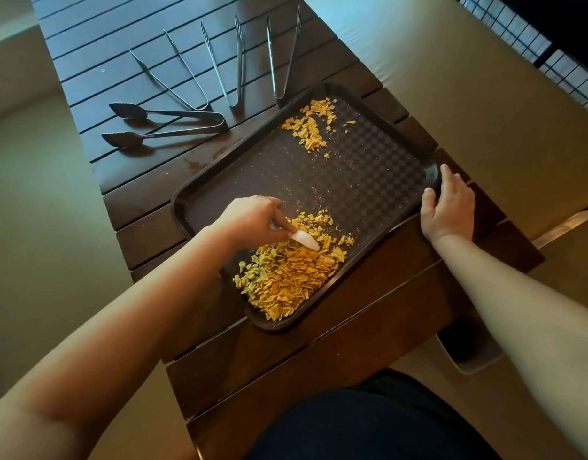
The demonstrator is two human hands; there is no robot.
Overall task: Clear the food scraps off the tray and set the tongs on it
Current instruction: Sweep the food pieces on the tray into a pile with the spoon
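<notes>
A dark brown tray (369, 180) lies slanted on the slatted table. Yellow food scraps are heaped in its near corner (289, 277), and a smaller patch (311, 127) sits at its far corner. My left hand (252, 217) grips a small white scraper (306, 240) whose blade touches the near heap. My right hand (448, 204) holds the tray's right rim, thumb on the edge. Several metal tongs (233, 61) lie fanned out on the table beyond the tray, one dark pair (166, 124) at the left.
The dark wooden slatted table (153, 200) ends close to my body. A dark bin with a white rim (468, 350) stands below the table's near right edge. A beige cushioned surface (468, 78) runs along the right.
</notes>
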